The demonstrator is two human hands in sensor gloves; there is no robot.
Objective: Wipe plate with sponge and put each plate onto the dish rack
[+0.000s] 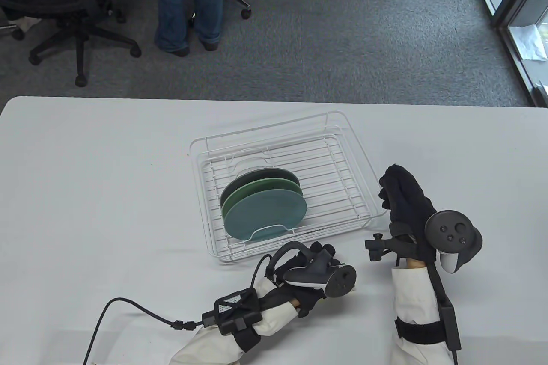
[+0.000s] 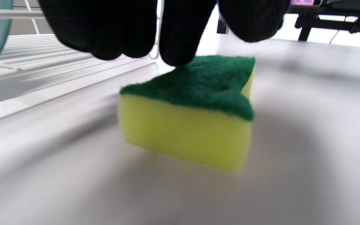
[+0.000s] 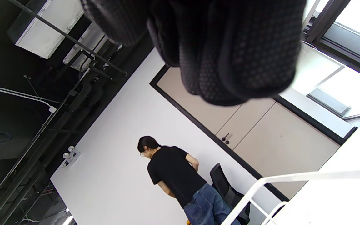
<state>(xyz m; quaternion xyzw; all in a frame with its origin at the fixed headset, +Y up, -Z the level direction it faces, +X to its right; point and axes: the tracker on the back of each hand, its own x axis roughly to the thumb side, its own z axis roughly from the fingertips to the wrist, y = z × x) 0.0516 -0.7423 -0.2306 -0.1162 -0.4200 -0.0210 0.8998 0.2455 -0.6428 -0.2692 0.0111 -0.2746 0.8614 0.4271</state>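
Risk is slight: left hand fingertips pinch the sponge beside the dish rack, so a careless pull could nudge it; right hand hangs loose, holding nothing.

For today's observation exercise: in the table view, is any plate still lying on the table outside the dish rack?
No: the three plates all stand on edge inside the dish rack.

1. Both hands, left hand and right hand, wear black knit gloves with dotted palms.
2. Dark grey trackers with round, buttoned faces are strapped on.
3. White sleeves carry black straps; a cabled black box sits at the left wrist's 7 o'clock.
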